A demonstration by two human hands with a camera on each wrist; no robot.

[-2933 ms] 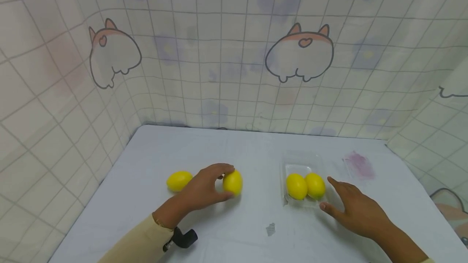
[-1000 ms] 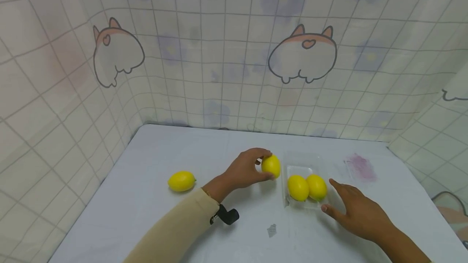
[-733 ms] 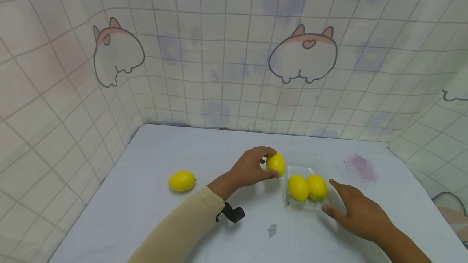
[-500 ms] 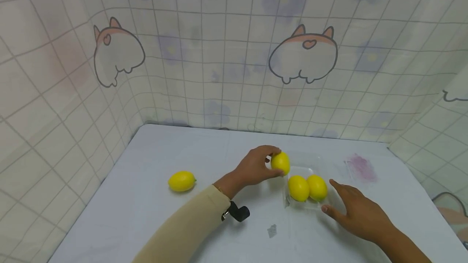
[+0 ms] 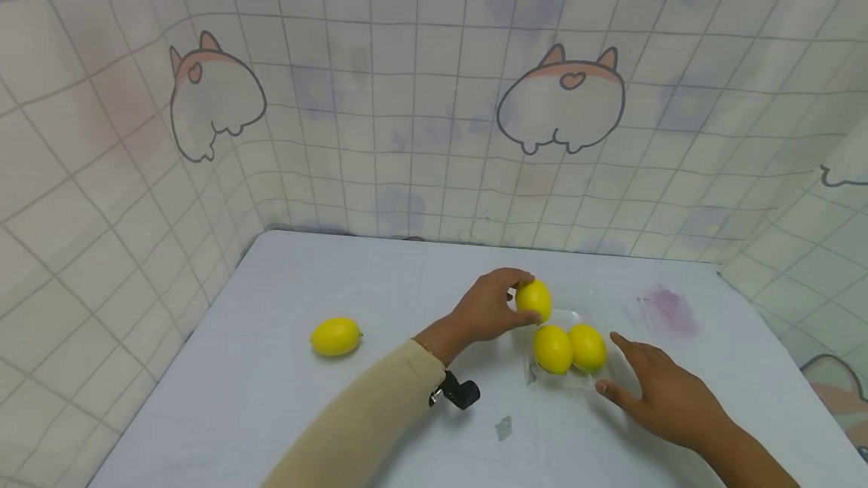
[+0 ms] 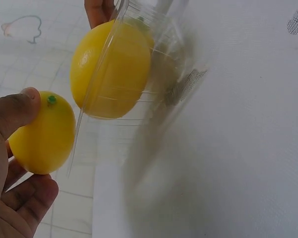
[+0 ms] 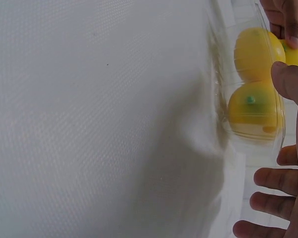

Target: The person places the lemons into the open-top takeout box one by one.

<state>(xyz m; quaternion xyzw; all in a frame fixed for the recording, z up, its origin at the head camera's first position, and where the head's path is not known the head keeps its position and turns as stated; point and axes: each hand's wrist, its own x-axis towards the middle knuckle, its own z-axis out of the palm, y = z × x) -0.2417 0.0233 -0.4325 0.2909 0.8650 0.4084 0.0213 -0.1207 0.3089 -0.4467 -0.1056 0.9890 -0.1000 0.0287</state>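
Observation:
My left hand [image 5: 490,306] pinches a yellow lemon [image 5: 534,300] between thumb and fingers, over the back left part of a clear plastic container [image 5: 568,379]. The left wrist view shows this lemon [image 6: 44,136] with a green stem spot, close to the container's rim. Two more lemons sit side by side in the container's front half: a left one [image 5: 553,349] and a right one [image 5: 588,348]. To the right of the container is my right hand [image 5: 667,394], its fingers spread and holding nothing. Another lemon [image 5: 336,337] lies on the table at the left.
A white cloth covers the table [image 5: 420,435]. A small grey patch [image 5: 504,428] marks it in front of the container, and a pink stain [image 5: 669,311] lies at the back right. A grid-patterned curtain [image 5: 434,96] hangs behind the table and along the sides.
My left hand has carried its lemon rightward from the middle of the table to above the container. The right hand and the other lemons have stayed put.

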